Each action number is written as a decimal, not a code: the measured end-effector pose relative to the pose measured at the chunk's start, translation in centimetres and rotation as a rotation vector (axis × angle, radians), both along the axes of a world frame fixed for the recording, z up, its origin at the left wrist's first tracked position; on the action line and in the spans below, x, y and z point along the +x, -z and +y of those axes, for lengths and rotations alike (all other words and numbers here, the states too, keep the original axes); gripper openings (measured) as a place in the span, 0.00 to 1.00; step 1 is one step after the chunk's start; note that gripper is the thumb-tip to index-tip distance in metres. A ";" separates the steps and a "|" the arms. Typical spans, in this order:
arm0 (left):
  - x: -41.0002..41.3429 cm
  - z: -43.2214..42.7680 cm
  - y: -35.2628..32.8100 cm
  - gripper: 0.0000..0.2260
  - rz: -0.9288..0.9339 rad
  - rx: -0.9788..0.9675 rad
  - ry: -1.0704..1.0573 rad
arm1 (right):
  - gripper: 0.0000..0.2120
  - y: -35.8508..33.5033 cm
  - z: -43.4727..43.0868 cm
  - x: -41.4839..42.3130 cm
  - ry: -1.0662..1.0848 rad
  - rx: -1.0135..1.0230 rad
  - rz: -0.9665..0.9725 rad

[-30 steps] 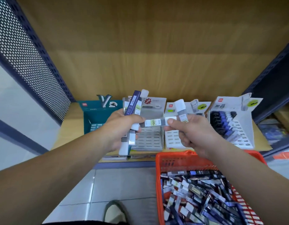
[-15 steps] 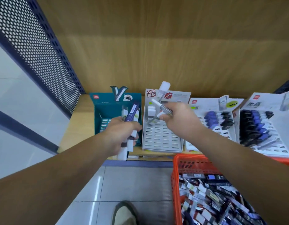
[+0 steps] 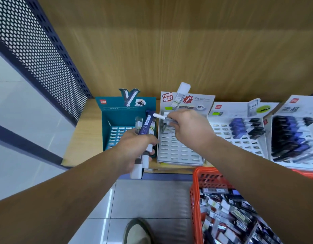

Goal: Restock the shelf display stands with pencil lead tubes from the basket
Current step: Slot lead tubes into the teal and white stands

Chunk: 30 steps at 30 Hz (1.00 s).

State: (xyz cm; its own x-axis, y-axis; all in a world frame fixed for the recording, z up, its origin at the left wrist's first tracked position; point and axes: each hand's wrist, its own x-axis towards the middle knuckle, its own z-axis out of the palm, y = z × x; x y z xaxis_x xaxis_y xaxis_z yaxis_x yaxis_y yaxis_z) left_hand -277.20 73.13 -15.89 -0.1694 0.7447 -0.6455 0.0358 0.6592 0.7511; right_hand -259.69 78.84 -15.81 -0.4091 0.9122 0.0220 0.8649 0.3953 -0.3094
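Observation:
My left hand (image 3: 134,148) grips a bundle of lead tubes (image 3: 146,126), one dark blue and others clear with white caps, in front of the teal display stand (image 3: 117,118). My right hand (image 3: 189,131) pinches a clear white-capped tube (image 3: 160,116) over the top rows of the grey slotted stand (image 3: 178,152). The tube lies almost level, cap pointing left. An orange basket (image 3: 196,191) at the lower right is full of loose tubes.
Two white stands (image 3: 240,138) with blue and black tubes stand further right on the wooden shelf (image 3: 81,136). A perforated dark side panel (image 3: 37,55) closes the left. The shelf back is wood. Tiled floor and a shoe (image 3: 136,231) lie below.
My right hand carried a white-capped tube from near my left hand up over the grey stand. The view shifted left, and the left hand kept its bundle.

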 end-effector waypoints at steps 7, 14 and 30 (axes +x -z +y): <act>-0.6 -0.2 -0.1 0.14 -0.009 0.018 -0.014 | 0.25 0.9 -0.2 -0.6 -0.026 0.007 -0.053; -0.6 0.0 -0.7 0.16 -0.020 0.043 -0.035 | 0.11 0.9 -0.1 0.5 0.076 -0.030 0.221; 0.8 -0.3 -2.0 0.14 -0.011 0.087 0.065 | 0.14 -2.1 -0.6 3.0 0.374 -0.640 0.900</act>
State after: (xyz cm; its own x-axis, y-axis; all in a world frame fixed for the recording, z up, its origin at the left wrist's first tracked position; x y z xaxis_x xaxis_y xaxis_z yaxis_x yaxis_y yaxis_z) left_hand -276.44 72.85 -13.90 -0.1123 0.8069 -0.5799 0.0675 0.5884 0.8057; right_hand -256.67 78.27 -13.74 -0.1828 0.9223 -0.3406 0.2612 -0.2884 -0.9212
